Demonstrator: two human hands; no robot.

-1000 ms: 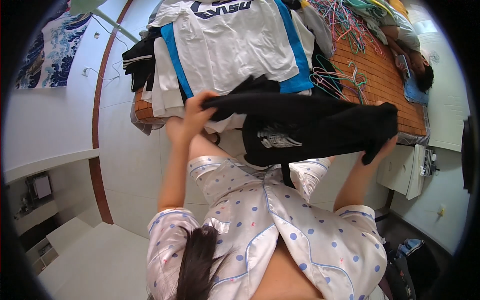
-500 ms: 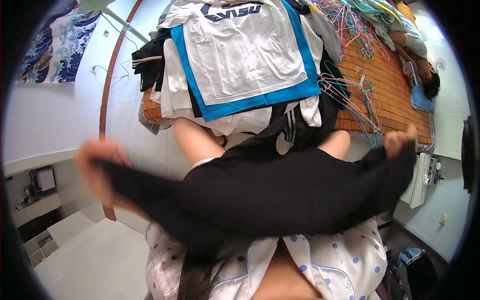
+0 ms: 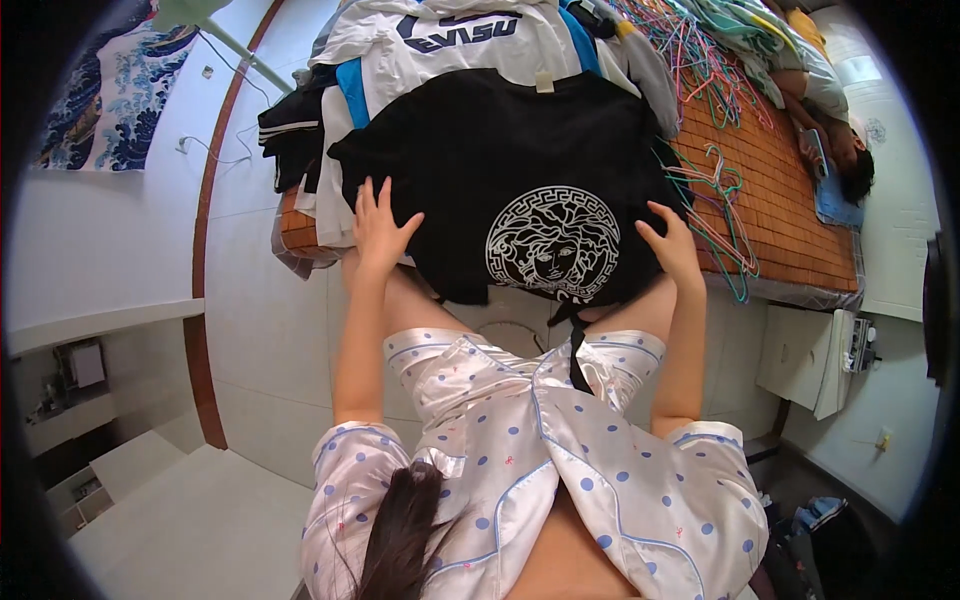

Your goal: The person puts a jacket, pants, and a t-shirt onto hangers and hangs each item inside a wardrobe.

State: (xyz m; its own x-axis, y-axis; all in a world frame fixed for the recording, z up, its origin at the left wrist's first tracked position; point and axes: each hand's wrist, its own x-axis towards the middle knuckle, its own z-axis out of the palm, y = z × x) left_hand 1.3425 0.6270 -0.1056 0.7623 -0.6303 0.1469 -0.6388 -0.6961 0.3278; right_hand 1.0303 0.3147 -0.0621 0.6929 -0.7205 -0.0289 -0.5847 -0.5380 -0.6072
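Spread over the clothes pile lies a black T-shirt (image 3: 430, 150) with a round white face print, its collar toward the far side. My left hand (image 3: 380, 225) rests on its left part, palm down with the fingers spread. At its right edge my right hand (image 3: 672, 243) lies with fingers apart, touching the cloth. Under the T-shirt, a white shirt (image 3: 390, 60) with dark lettering shows at the top, along with a strip of blue cloth (image 3: 352, 92). The near edge of the black T-shirt hangs over my knees.
Several wire hangers (image 3: 728, 200) lie on the brown woven mat (image 3: 800, 225) to the right, with a tangled heap of hangers (image 3: 700, 70) behind. A person (image 3: 835, 150) lies at the far right, holding a phone. A white cabinet (image 3: 800, 355) stands by the bed's right end.
The black T-shirt, earlier stretched in the air between both hands, now lies flat on the pile with its print showing. Both hands have moved inward and opened onto it.
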